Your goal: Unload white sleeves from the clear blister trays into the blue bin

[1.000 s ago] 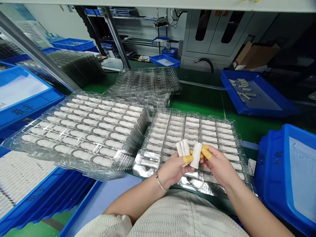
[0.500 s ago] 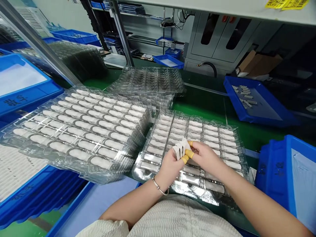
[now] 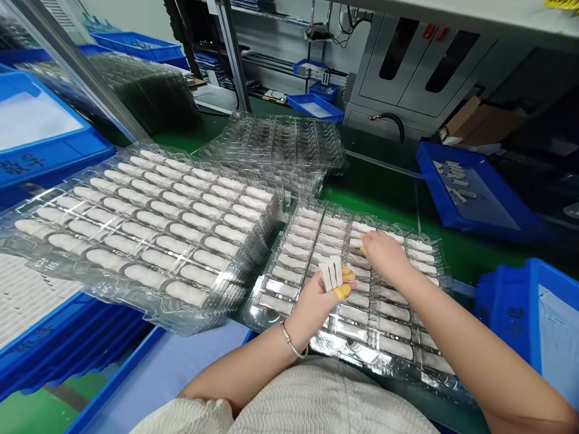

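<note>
My left hand [image 3: 316, 298], with yellow finger cots, is closed around a small fanned stack of white flat strips [image 3: 330, 274]. It hovers over the near middle of a clear plastic tray [image 3: 348, 345] whose compartments hold white strips [image 3: 393, 345]. Farther into the same tray, my right hand [image 3: 384, 253] has its fingertips pinched down at a compartment in the middle column. Those fingers hide whatever lies between them. Left of both hands stands a pile of clear trays [image 3: 253, 265], the top one filled with rows of white rounded pieces [image 3: 149, 274].
Behind lie stacked clear trays [image 3: 280, 141] on the green bench [image 3: 384, 187]. A blue bin [image 3: 479, 199] with some white strips sits at the back right, another blue bin [image 3: 511, 307] at the right. Blue bins [image 3: 67, 147] also line the left. A metal post [image 3: 85, 75] rises there.
My right hand has left the stack in my left hand and moved forward to a tray compartment. My left hand keeps hold of the strips. The view has shifted slightly.
</note>
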Demonstrator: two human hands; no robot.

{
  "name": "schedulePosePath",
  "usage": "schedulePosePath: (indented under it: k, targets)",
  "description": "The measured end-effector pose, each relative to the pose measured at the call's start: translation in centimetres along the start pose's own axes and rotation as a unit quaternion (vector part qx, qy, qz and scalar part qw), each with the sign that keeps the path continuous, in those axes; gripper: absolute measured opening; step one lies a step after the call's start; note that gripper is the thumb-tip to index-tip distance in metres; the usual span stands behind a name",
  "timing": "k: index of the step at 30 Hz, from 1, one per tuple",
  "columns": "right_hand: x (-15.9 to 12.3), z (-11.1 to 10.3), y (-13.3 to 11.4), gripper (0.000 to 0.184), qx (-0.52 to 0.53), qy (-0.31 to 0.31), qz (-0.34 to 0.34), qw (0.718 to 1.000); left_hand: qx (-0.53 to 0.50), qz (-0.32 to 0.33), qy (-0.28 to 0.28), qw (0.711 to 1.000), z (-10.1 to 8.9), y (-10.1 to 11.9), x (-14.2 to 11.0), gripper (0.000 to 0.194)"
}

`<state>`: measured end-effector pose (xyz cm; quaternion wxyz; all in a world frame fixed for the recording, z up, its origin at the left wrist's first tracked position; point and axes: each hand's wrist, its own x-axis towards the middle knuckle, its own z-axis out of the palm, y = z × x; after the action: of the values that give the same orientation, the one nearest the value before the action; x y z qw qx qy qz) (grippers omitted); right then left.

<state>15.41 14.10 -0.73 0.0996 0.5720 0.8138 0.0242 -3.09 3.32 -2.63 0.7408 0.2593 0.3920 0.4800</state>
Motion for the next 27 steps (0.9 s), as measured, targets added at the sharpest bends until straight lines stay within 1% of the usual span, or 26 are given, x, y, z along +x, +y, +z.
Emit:
schedulePosePath:
  k: [3, 5, 9, 10, 11, 12, 13, 15, 16, 17, 18, 20, 22, 24, 27]
  targets:
    - [-0.3, 0.7, -0.7, 0.021, 0.009, 0.022, 0.001, 1.000, 0.002, -0.008, -0.007, 1.000, 0.1, 0.0, 0.0, 0.047]
    - [-0.5, 0.8, -0.7, 0.023, 0.026, 0.039, 0.004, 0.999, -0.007, -0.018, -0.016, 1.000, 0.3, 0.1, 0.0, 0.049]
    - [-1.9, 0.2, -0.1, 0.025, 0.079, 0.075, 0.021, 0.994, -0.038, -0.070, -0.061, 0.995, 0.5, 0.6, -0.4, 0.053]
    - [-2.6, -0.2, -0.1, 0.026, 0.104, 0.086, 0.023, 0.991, -0.039, -0.082, -0.071, 0.993, 0.5, 0.7, -0.6, 0.054]
    - [-3.4, -0.5, -0.2, 0.028, 0.158, 0.092, 0.022, 0.983, -0.034, -0.089, -0.078, 0.992, 0.6, 0.9, -0.7, 0.056]
    - [-4.3, -0.9, -0.5, 0.030, 0.242, 0.091, 0.017, 0.966, -0.023, -0.089, -0.082, 0.992, 0.7, 0.9, -0.9, 0.057]
    - [-5.3, -1.2, -0.8, 0.032, 0.346, 0.078, 0.008, 0.935, -0.006, -0.085, -0.084, 0.993, 0.9, 1.0, -1.0, 0.056]
    - [-7.2, -1.7, -1.8, 0.038, 0.543, 0.033, -0.004, 0.839, 0.039, -0.074, -0.093, 0.992, 1.2, 0.9, -1.2, 0.050]
    - [-8.0, -1.9, -2.3, 0.039, 0.605, 0.009, -0.004, 0.797, 0.061, -0.070, -0.099, 0.991, 1.4, 0.7, -1.2, 0.046]
    - [-8.7, -2.0, -2.7, 0.038, 0.636, -0.009, -0.001, 0.772, 0.081, -0.066, -0.106, 0.989, 1.6, 0.6, -1.3, 0.042]
    - [-9.3, -2.1, -2.9, 0.034, 0.654, -0.017, 0.003, 0.756, 0.102, -0.059, -0.111, 0.987, 1.8, 0.4, -1.3, 0.038]
    - [-10.0, -2.0, -2.9, 0.028, 0.687, -0.014, 0.003, 0.727, 0.162, -0.027, -0.111, 0.980, 1.9, 0.1, -1.4, 0.032]
    - [-10.5, -1.7, -2.5, 0.029, 0.721, -0.002, -0.011, 0.693, 0.238, 0.023, -0.092, 0.967, 1.9, -0.1, -1.6, 0.025]
    - [-10.9, -1.4, -1.9, 0.030, 0.744, 0.007, -0.023, 0.668, 0.299, 0.062, -0.068, 0.950, 1.9, -0.1, -1.8, 0.022]
    - [-11.2, -0.9, -1.4, 0.032, 0.771, 0.003, -0.019, 0.637, 0.335, 0.070, -0.053, 0.938, 2.2, 0.3, -2.2, 0.022]
